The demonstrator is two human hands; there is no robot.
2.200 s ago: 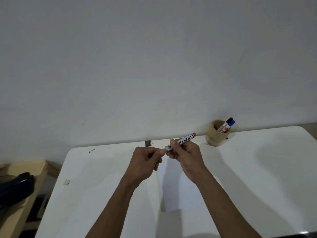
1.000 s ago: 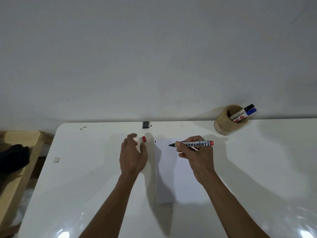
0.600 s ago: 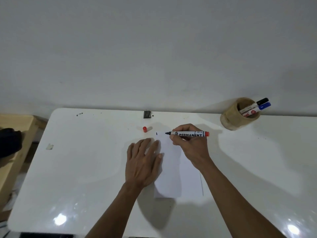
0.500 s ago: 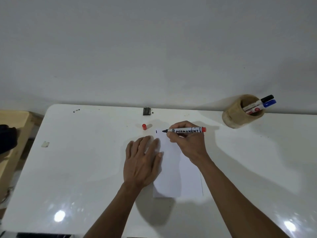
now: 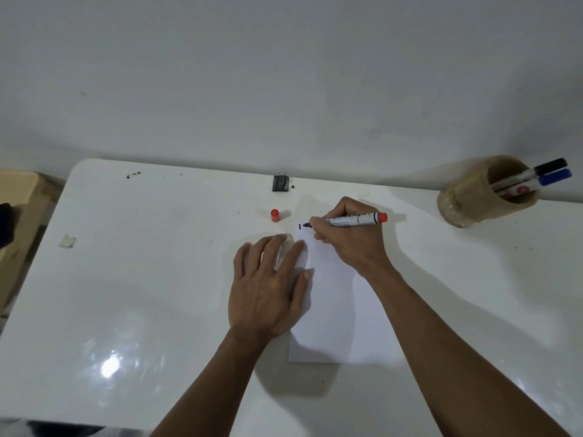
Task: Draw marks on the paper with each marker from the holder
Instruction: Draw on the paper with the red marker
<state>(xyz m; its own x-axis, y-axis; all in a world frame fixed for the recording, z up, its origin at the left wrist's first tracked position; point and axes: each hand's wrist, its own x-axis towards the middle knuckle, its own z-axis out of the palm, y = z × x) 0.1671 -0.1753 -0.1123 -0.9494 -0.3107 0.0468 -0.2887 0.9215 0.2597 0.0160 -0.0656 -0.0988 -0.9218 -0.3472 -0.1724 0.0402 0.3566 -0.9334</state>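
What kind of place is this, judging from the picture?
Probably a plain desk in a home or a small workroom. A white table stands against a bare wall, a wooden holder keeps markers, and a sheet of paper lies under the left hand for drawing.

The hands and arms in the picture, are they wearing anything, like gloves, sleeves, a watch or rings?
No. The left hand and the right hand are bare, with no gloves. No ring, watch or bracelet shows on either. Both forearms are bare too, with no sleeve as far as the picture reaches.
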